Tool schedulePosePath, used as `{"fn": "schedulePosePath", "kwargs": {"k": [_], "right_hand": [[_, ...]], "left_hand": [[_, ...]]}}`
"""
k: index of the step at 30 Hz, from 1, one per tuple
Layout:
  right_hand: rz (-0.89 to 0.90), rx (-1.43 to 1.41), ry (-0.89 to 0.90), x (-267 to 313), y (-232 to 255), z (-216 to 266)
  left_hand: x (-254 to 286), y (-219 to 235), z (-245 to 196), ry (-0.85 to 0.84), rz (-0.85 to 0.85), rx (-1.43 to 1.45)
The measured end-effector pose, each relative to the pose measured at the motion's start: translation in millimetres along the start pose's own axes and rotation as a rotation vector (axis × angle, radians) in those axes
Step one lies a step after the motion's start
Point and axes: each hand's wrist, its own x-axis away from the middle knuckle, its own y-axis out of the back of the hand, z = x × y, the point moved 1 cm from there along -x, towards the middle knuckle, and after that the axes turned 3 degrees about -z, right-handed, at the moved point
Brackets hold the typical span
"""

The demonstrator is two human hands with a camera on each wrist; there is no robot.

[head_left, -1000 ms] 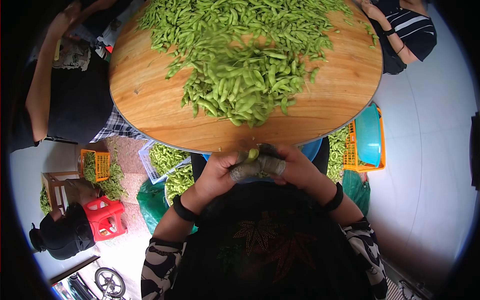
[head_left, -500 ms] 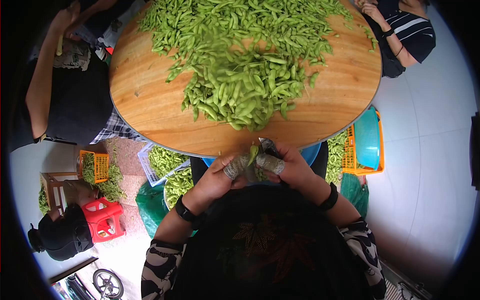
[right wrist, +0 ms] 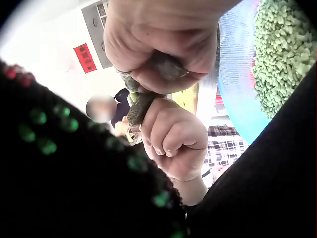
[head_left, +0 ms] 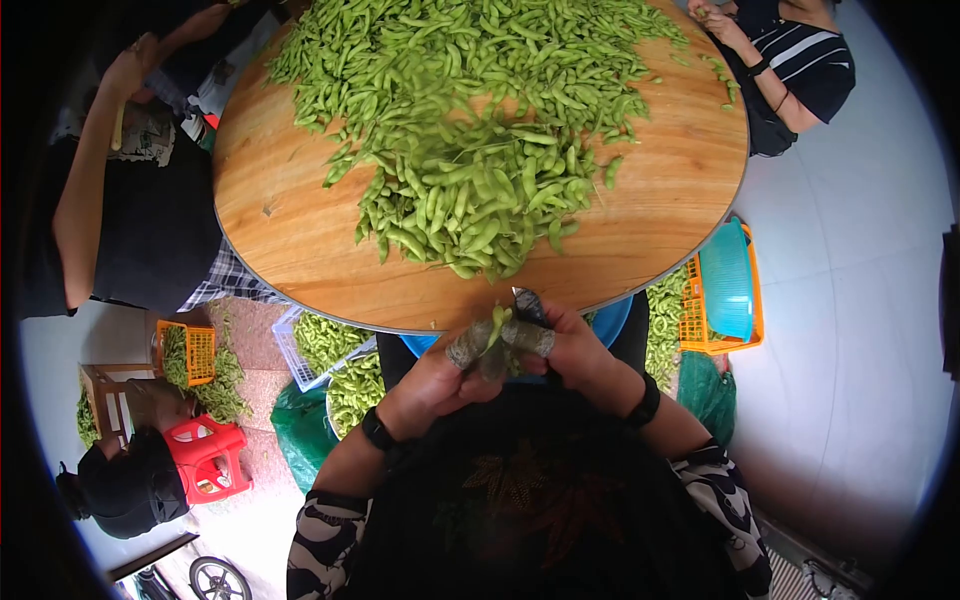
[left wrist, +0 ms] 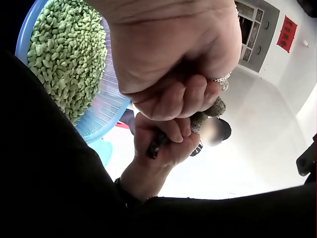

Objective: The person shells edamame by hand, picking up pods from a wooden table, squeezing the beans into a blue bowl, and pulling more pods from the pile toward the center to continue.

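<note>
My left hand [head_left: 440,375] pinches a green soybean pod [head_left: 498,318] between its grey-wrapped thumb and fingers, the pod's tip pointing up toward the table. Close against it is my right hand [head_left: 578,355], gripping a small knife [head_left: 528,304] whose dark blade sticks up beside the pod. In the left wrist view the black handle [left wrist: 156,145] shows in the right palm. Both thumbs, wrapped in grey, meet at the pod. Below the hands a blue plastic basket [left wrist: 101,111] holds many shelled beans [left wrist: 67,59].
A round wooden table [head_left: 300,225] in front carries a large heap of soybean pods [head_left: 470,200]. To the right stand an orange crate and teal basket [head_left: 727,285]; to the left, a white crate [head_left: 300,350] of pods and a red stool [head_left: 208,460]. Other people sit around the table.
The hands parted slightly, then came together again at the pod. The pod now stands more upright between the thumbs. The knife blade shows more plainly; the head view has shifted a little.
</note>
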Motion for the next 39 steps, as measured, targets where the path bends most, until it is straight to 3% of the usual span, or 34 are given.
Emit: {"fn": "schedulePosePath", "kwargs": {"k": [1,3,4,5,6,7,9,10,12,13,15,16,18,19,20,22,23,25,27,29,31,33,35,37,38,39], "right_hand": [[0.015,-0.005,-0.013,0,1,1],[0.016,-0.003,-0.01,0,0,3],[-0.018,0.079,-0.032,3,2,9],[-0.044,0.154,-0.071,4,1,9],[-0.08,0.156,-0.049,5,3,9],[-0.026,0.171,0.005,4,5,7],[0.009,0.186,0.072,4,-1,2],[-0.026,0.16,0.117,4,-7,-3],[-0.065,0.138,0.172,5,-8,-5],[-0.047,0.08,0.112,4,-5,-8],[-0.039,0.024,0.054,5,-2,-6],[-0.094,0.114,0.026,6,-1,-4],[-0.151,0.201,0.003,2,1,-9],[-0.177,0.355,0.192,-3,3,-18],[-0.201,0.511,0.383,-6,6,-25],[-0.236,0.669,0.406,1,3,-19],[-0.269,0.823,0.422,4,1,-16],[-0.259,0.846,0.484,10,0,-17],[-0.245,0.868,0.539,15,0,-14],[-0.222,0.962,0.392,17,2,-6],[-0.281,0.962,0.454,21,-5,6],[-0.347,0.955,0.512,22,-5,7],[-0.246,0.997,0.472,16,-2,2],[-0.202,0.968,0.503,14,-3,2],[-0.156,0.935,0.528,14,-4,2],[-0.162,0.931,0.525,14,-4,0]], "left_hand": [[1,-2,0,0.001,0.006,-0.003],[2,-5,1,-0.051,-0.216,-0.214],[-4,-5,2,-0.046,-0.157,-0.23],[-1,5,5,-0.128,-0.188,-0.45],[1,12,8,-0.215,-0.214,-0.666],[0,13,11,-0.21,-0.173,-0.672],[-2,15,16,-0.122,-0.181,-0.197],[-2,12,14,-0.117,-0.161,-0.205],[2,3,9,0.003,-0.046,0.198],[1,3,7,0.007,-0.034,0.19],[1,6,2,-0.234,-0.279,-0.413],[1,7,2,-0.232,-0.273,-0.415],[2,6,-4,-0.689,-0.357,-1.184],[2,5,-5,-0.811,-0.355,-1.368],[0,7,-3,-0.815,-0.351,-1.37],[-3,10,4,-0.889,-0.482,-1.647],[0,10,5,-0.896,-0.477,-1.646],[4,16,9,-0.13,-0.461,-0.337],[4,13,7,-0.1,-0.472,-0.304],[2,18,10,-0.071,-0.485,-0.273],[-1,26,14,-0.507,-0.528,-1.13],[1,19,17,-0.534,-0.479,-1.093],[4,14,15,-0.566,-0.43,-1.057],[5,17,18,-0.368,-0.398,-0.4],[5,18,18,-0.362,-0.396,-0.4],[6,18,18,-0.39,-0.416,-0.622]]}}
